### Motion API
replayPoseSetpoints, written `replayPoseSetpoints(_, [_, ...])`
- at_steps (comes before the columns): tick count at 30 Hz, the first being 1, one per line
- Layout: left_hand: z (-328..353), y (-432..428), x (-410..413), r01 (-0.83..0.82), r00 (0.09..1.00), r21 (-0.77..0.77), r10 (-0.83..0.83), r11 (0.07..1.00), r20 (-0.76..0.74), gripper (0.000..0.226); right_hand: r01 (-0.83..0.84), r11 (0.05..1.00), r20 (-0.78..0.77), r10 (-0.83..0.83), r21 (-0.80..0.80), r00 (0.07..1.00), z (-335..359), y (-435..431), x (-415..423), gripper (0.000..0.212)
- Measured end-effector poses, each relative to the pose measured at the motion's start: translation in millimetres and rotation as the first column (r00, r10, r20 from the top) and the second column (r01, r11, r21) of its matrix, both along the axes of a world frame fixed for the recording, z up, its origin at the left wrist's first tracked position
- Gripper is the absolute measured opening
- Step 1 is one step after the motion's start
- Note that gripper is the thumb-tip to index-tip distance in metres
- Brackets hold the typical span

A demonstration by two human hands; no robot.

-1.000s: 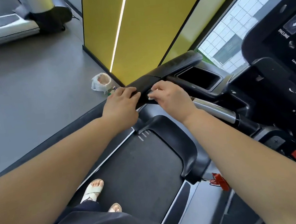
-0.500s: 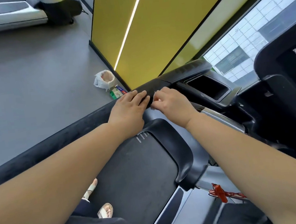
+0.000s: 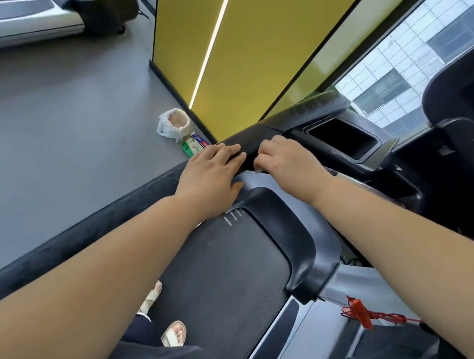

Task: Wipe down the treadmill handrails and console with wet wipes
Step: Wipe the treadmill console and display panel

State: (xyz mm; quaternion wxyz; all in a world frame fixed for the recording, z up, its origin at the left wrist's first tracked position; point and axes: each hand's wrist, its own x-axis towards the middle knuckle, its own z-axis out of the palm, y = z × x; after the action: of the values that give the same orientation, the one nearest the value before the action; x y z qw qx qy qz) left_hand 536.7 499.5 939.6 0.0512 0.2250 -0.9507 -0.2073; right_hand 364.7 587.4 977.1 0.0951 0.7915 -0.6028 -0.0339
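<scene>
One handrail (image 3: 250, 140), diagonal, seemingly console-pointing.

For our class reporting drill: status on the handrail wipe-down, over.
Left hand flat on handrail. Right hand curled over it, no wipe visible. Green packet down on floor. Nothing blocking the rail.

Black matte handrail (image 3: 83, 233), slanted from lower left up to the middle, joined there to the console (image 3: 454, 139). Console black, at the right, with a deep rectangular tray (image 3: 342, 136) in its near corner. Small green-and-white pack of wet wipes (image 3: 192, 148) lying on the floor (image 3: 49, 126), just beside the yellow wall (image 3: 246, 61).
</scene>
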Motion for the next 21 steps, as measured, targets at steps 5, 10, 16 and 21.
replayPoseSetpoints(5, [2.4,3.3,-2.5,-0.006,1.000,-0.010,0.006,1.000,0.023,0.059,-0.006,0.997,0.000,0.006,0.071,1.000,30.4,36.7,-13.3,0.026])
replayPoseSetpoints(10, [5.2,9.2,-5.5,-0.026,0.998,-0.030,0.028,0.999,0.057,0.062,0.124,0.992,-0.012,-0.123,0.039,0.992,19.7,16.6,4.8,0.007])
replayPoseSetpoints(16, [14.2,12.7,-18.9,-0.072,0.994,-0.019,0.074,0.997,0.075,0.058,0.024,0.995,-0.146,-0.010,0.096,0.989,11.3,15.1,10.0,0.021])
replayPoseSetpoints(21, [21.2,8.8,-33.1,0.019,0.997,-0.002,-0.019,1.000,0.076,0.058,0.202,0.972,0.055,-0.210,0.121,0.976,50.9,62.9,-16.8,0.012])
